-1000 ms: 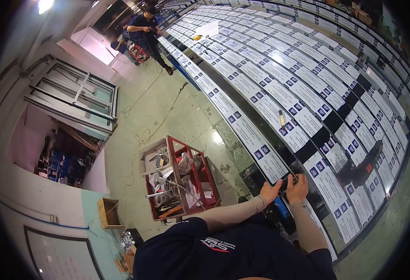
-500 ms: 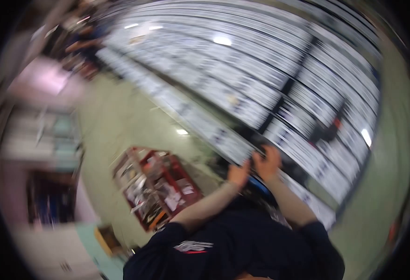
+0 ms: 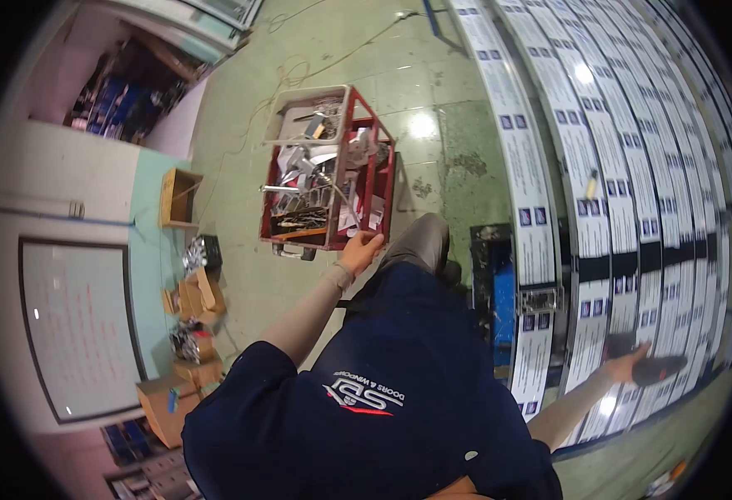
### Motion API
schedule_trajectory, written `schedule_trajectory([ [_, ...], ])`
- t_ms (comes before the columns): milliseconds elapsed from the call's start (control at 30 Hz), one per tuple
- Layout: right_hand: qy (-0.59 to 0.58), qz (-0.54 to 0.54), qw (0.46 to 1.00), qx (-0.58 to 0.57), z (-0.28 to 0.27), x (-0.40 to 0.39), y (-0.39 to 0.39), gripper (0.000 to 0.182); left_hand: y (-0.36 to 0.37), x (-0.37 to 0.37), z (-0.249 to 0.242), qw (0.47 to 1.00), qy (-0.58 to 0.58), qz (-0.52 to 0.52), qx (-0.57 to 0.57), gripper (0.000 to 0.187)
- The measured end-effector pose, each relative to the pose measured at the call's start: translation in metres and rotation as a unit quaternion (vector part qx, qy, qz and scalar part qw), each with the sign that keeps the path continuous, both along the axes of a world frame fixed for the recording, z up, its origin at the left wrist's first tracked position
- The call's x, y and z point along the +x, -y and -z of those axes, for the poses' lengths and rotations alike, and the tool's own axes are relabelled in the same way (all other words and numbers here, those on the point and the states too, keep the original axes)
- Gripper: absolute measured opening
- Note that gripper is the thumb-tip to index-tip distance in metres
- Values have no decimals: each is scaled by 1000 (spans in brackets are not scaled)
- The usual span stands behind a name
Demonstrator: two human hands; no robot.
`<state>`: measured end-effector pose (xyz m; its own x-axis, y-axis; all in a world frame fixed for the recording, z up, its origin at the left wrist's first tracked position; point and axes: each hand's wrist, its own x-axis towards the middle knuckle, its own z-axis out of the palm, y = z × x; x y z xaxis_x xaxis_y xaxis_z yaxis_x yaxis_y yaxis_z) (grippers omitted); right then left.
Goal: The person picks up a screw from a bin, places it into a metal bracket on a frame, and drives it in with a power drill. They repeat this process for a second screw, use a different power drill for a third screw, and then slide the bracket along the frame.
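My left hand is at the near corner of a red cart, its thumb and fingers slightly apart and nothing visible between them. The cart holds metal parts, bundles of thin pieces and a light tray of small items. Over on the right, my right hand is closed on a dark tool, which lies over the long profiles with white printed film. The tool's exact kind is hard to make out.
Closest to my body, one profile runs lengthwise beside a blue object. Cardboard boxes and a wooden box stand along the left wall, near a whiteboard. A cable trails over the green floor.
The view has turned toward the cart and wall. My hands, earlier close together at the near profile, are now far apart: left by the cart, right on the dark tool.
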<state>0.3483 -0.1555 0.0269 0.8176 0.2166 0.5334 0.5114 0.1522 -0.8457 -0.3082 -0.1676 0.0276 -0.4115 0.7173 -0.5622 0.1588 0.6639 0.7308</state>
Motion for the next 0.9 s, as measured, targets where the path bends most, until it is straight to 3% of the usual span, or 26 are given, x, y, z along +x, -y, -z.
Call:
schedule_trajectory([
  [100, -46, 88, 995, 6, -5, -18, -8, 48, 25, -39, 32, 999, -22, -24, 15, 44],
  [133, 32, 104, 994, -9, -1, -19, -11, 47, 25, -47, 36, 998, -37, -52, 17, 44],
  [200, 32, 116, 992, -41, 19, 6, -4, 49, 15, -71, 55, 992, -56, -104, 31, 48],
  [233, 33, 122, 990, -57, 26, 15, -2, 50, 6, -94, 79, 992, -50, -114, 29, 48],
  [300, 71, 145, 981, -110, 21, 15, 1, 54, -22, -153, 132, 977, -143, -154, 33, 59],
  [333, 46, 236, 930, -277, 12, -1, 2, 50, -47, -181, 147, 966, -147, -212, 31, 64],
  [367, 26, 301, 843, -445, -5, -26, 1, 48, -70, -205, 160, 952, -148, -268, 27, 69],
  [400, 61, 344, 806, -477, -17, -47, -7, 46, -94, -225, 155, 937, -205, -283, -7, 71],
  [433, 107, 343, 828, -431, -30, -76, -16, 44, -127, -248, 148, 917, -260, -301, -31, 74],
  [500, 128, 219, 911, -326, -64, -146, -55, 40, -174, -290, 163, 890, -334, -288, -113, 79],
  [533, 95, 113, 942, -301, -81, -195, -87, 38, -191, -295, 134, 906, -278, -255, -191, 84],
  [567, 13, -26, 957, -290, -87, -248, -132, 36, -204, -299, 129, 881, -304, -245, -268, 83],
  [600, -68, -161, 938, -298, -91, -308, -177, 34, -201, -313, 147, 892, -282, -214, -283, 81],
  [633, -126, -240, 912, -308, -83, -389, -241, 40, -195, -328, 158, 902, -262, -183, -291, 80],
  [667, -119, -394, 823, -391, -93, -473, -286, 48, -193, -335, 160, 903, -255, -182, -295, 80],
  [700, -114, -491, 741, -444, -85, -543, -322, 43, -190, -339, 160, 911, -215, -222, -274, 79],
  [733, -39, -559, 695, -450, -79, -603, -344, 38, -182, -341, 161, 915, -174, -264, -251, 77],
  [767, -39, -644, 625, -439, -70, -655, -359, 35, -167, -341, 177, 914, -168, -268, -255, 77],
  [833, -51, -767, 459, -445, -48, -739, -370, 37, -129, -336, 224, 894, -138, -425, -39, 70],
  [900, -60, -812, 332, -476, -12, -792, -352, 45, -133, -300, 126, 885, -69, -460, 32, 58],
])
